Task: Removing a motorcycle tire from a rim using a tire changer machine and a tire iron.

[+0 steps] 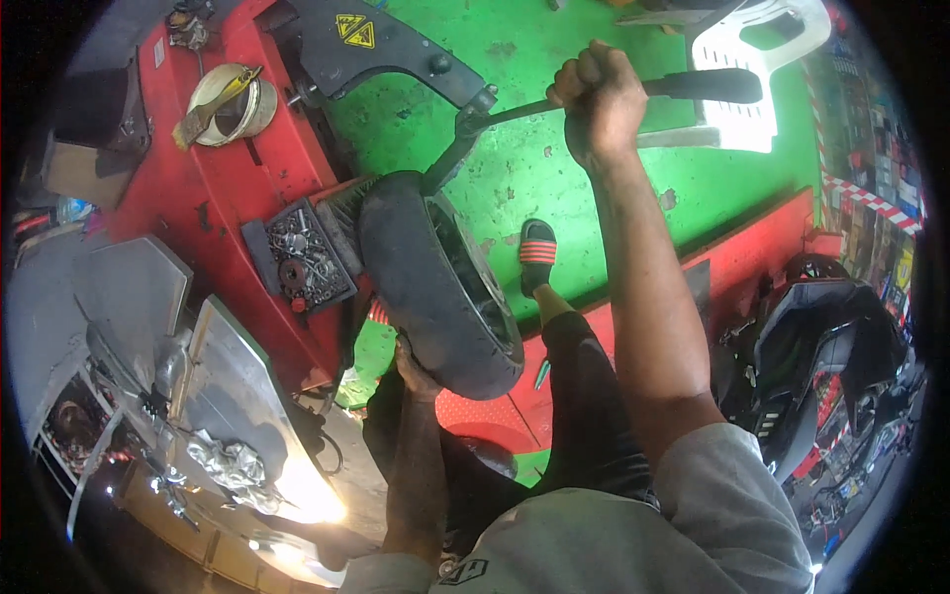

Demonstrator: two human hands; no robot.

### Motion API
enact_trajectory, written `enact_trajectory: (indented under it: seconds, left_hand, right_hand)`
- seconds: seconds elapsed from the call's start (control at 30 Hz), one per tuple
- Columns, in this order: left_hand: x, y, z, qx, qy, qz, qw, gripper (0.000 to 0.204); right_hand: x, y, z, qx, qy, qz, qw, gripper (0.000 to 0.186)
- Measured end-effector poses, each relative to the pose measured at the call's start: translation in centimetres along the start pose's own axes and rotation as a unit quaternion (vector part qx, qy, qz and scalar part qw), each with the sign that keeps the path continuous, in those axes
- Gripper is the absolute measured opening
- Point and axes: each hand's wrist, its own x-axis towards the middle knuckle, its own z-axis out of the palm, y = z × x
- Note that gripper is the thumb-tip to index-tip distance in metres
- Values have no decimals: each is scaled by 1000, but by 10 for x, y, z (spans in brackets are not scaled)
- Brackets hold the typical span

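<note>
My right hand [602, 104] is closed around a long dark lever [714, 86] with a black grip end, held out ahead of me. Its inner end joins a grey metal machine arm [396, 49], below which a dark bead breaker blade [450, 160] reaches down to the tyre's upper edge. A black motorcycle tyre [421, 287] on a dark wheel rim [480, 282] stands on edge, tilted, between my legs and the red machine. Low on the tyre's left side, my left hand [416, 374] grips the tread, its fingers partly hidden.
On the red machine [213, 203] lie a tray of bolts [307, 252] and a pale tub [259, 111] with a brush across it. A white plastic chair [737, 49] stands far right. Grey panels [223, 376] fill the left; black motorcycle bodywork [821, 337] is at right.
</note>
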Motion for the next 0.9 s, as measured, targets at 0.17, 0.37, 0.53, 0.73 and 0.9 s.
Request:
enact_trajectory:
  seconds: [0.17, 0.37, 0.53, 0.73, 0.9]
  left_hand:
    - [0, 13, 1, 14, -46, 19, 999, 70]
    - [0, 9, 1, -14, -74, -3, 997, 72]
    - [5, 8, -8, -16, -49, -3, 999, 75]
    - [6, 5, -11, -1, -41, 11, 999, 75]
    - [4, 8, -19, -3, -24, -4, 1000, 77]
  right_hand:
    - [-29, 12, 15, -59, 7, 9, 998, 32]
    - [-15, 1, -3, 21, 6, 19, 1000, 32]
    - [-16, 12, -1, 8, 10, 21, 1000, 31]
    - [-35, 40, -29, -85, -70, -40, 993, 20]
    - [-180, 121, -88, -397, -100, 22, 912, 61]
